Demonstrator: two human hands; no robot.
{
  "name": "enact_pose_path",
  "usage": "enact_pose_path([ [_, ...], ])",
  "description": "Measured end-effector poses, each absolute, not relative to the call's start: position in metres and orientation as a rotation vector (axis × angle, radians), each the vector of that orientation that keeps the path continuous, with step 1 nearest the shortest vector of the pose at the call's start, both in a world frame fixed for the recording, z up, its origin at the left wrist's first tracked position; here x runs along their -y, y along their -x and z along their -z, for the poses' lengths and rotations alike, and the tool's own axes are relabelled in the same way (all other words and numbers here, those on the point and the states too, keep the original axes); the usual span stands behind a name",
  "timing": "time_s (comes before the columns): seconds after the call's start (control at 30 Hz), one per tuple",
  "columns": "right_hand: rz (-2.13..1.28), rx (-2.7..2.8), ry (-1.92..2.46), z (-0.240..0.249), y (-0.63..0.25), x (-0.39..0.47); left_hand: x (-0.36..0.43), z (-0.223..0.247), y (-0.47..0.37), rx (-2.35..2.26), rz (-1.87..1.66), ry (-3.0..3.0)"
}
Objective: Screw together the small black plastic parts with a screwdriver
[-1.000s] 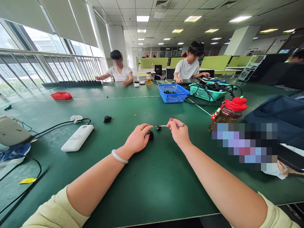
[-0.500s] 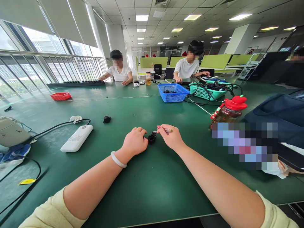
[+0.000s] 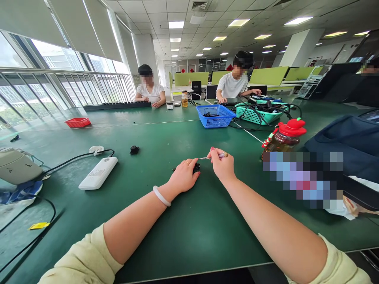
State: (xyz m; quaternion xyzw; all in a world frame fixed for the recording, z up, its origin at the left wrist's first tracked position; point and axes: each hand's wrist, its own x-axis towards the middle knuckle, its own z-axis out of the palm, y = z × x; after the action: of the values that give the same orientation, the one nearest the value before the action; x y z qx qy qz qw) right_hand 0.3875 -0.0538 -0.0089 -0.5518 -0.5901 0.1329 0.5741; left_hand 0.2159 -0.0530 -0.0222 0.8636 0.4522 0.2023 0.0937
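My left hand [image 3: 184, 175], with a white bangle on its wrist, is closed over a small black part [image 3: 196, 168] on the green table. Its fingers hide much of the part; dark bits show past them on both sides. In my right hand [image 3: 222, 167], fingers pinch a small screwdriver [image 3: 204, 158] by its pale handle. The thin metal shaft points left, its tip close to my left fingertips. Whether the tip touches the part I cannot tell.
Left of my hands lie a small black piece [image 3: 134, 150] and a cabled white power bank [image 3: 98, 173]. Ahead stand a blue basket [image 3: 215, 121], a green basket [image 3: 257, 116] and a red tray [image 3: 77, 123]. A red-lidded bottle [image 3: 286, 138] is at right. Two people sit opposite.
My left hand has moved right and now covers most of the black part. My right hand has drawn back right with the screwdriver. Across the table, a person's long black strip has shifted right.
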Motion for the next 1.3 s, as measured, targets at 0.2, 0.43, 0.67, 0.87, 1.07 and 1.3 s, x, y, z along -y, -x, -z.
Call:
enact_pose_path([
  [0.2,-0.278,1.324,1.301,0.007,-0.390,0.055,0.054,0.021,-0.219,-1.318,-0.566,-2.612],
  [0.43,-0.304,1.289,1.327,0.005,-0.390,0.058,0.050,0.022,-0.220,-1.295,-0.577,-2.584],
  [0.67,-0.349,1.266,1.292,0.004,-0.393,0.060,0.031,0.023,-0.150,-1.325,-0.677,-2.479],
  [0.87,-0.407,1.283,1.283,0.004,-0.392,0.059,0.007,0.015,-0.050,-2.153,-0.614,-2.177],
  [1.07,-0.430,1.313,1.264,0.002,-0.390,0.061,-0.003,0.004,-0.006,-2.555,-0.489,-1.908],
  [1.3,-0.456,1.314,1.247,0.003,-0.390,0.060,-0.002,-0.008,0.000,-2.571,-0.784,-1.785],
])
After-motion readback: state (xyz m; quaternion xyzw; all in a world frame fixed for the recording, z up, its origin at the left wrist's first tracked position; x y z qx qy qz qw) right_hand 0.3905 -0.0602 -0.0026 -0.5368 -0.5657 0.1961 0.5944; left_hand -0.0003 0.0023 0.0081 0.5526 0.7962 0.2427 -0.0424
